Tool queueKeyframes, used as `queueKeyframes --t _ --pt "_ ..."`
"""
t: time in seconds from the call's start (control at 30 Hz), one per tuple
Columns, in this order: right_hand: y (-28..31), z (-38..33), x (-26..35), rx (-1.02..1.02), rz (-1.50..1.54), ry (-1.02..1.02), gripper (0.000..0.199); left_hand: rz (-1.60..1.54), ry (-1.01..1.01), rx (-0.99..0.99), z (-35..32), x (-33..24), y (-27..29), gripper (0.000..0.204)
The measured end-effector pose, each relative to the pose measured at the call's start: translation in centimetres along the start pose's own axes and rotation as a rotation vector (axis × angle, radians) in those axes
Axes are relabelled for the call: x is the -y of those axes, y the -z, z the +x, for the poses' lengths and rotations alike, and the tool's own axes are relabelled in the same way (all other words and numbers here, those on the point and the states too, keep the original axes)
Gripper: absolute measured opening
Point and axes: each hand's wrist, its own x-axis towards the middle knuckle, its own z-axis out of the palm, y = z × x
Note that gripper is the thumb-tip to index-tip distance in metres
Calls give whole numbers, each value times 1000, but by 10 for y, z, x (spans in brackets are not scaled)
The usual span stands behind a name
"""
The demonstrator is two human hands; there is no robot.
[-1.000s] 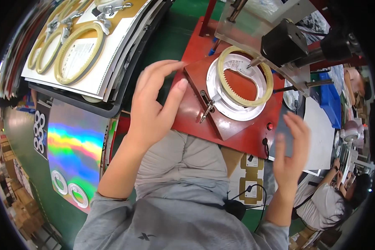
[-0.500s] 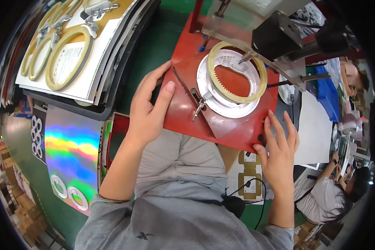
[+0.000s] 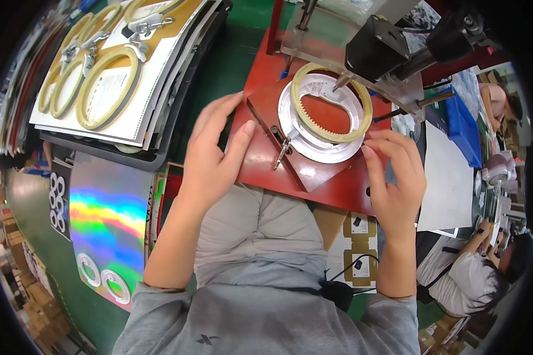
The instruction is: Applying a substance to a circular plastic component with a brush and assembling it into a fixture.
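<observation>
In the head view, the pale yellow toothed ring (image 3: 337, 138) lay over the white ring (image 3: 323, 152), slightly off its centre, on the brown plate (image 3: 305, 170) of the red base (image 3: 259, 158). The yellow ring looked like light, stiff plastic, perhaps a little slick; its smooth outer rim seemed the better place for you to take hold, sparing the small inner teeth. The white ring appeared thinner and easier to crack, so a gentle pinch at its outer edge would have suited it. A metal clip (image 3: 283, 152) stood by its left side, and a clear panel (image 3: 320, 48) hung above, leaving less room at the far side.

Your left hand (image 3: 210, 151) was at the base's left edge, palm turned inward, thumb well away from the other fingers, with nothing visibly grasped. Your right hand (image 3: 397, 180) came in from the lower right, wrist raised and fingers curved, thumb and forefinger tips just beside the white ring's right rim; whether they pinched it, you could not tell.
</observation>
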Motion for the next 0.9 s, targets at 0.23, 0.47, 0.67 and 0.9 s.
queueKeyframes --t 0.23,0.47,0.67,0.9 --pt "-13 13 1 119 -75 109 29 279 -530 59 14 -45 -5 28" --pt "-18 18 -11 153 -33 169 26 404 -621 186 26 -48 -23 23" --pt "-18 17 -13 130 3 176 24 258 -588 250 32 -56 -10 19" --pt "-26 14 -3 79 39 124 27 225 -536 387 40 -58 3 16"
